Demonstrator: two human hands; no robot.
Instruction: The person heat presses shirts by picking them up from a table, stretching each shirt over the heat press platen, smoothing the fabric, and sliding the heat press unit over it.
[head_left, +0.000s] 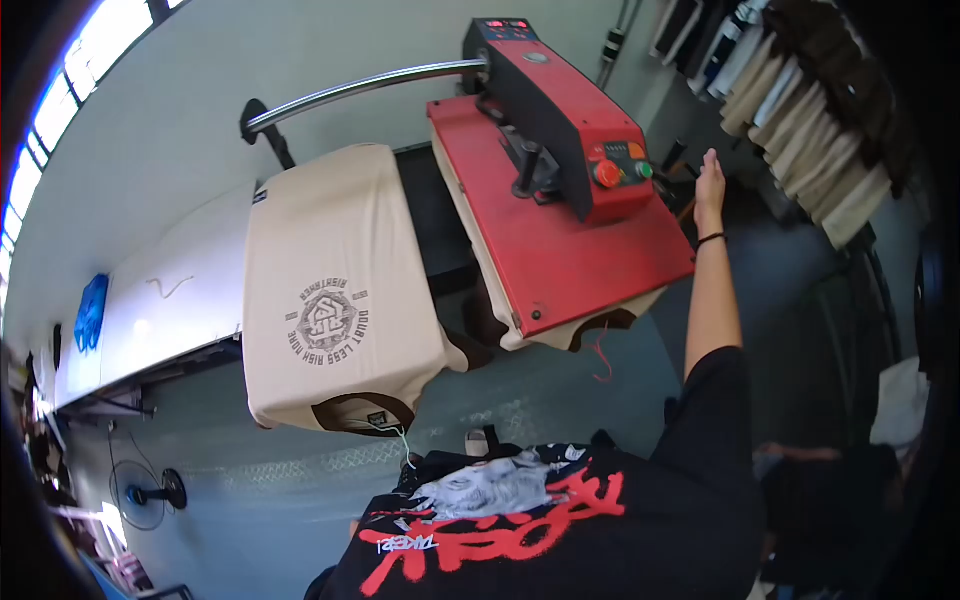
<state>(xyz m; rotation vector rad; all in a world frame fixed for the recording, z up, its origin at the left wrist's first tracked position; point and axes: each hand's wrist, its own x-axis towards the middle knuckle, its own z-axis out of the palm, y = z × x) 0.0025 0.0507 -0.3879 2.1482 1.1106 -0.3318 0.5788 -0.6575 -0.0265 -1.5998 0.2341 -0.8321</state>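
My right hand (710,188) is stretched out beside the right side of a red heat press (580,110). Its fingers are extended and I see nothing in them. A dark handle stands just left of the fingers; no contact shows. The press's red upper plate (590,260) lies over one beige T-shirt (565,333), whose edges stick out below it. On the left platen a second beige T-shirt (335,240) is spread flat, with a dark round print (328,320) and a brown neckline towards me. My left hand is out of view.
Several garments (800,120) hang on a rack at the right. A white table (180,270) with a blue item (91,312) stands at the left. A curved metal bar (370,90) spans behind the left platen. On the floor is a fan (160,493).
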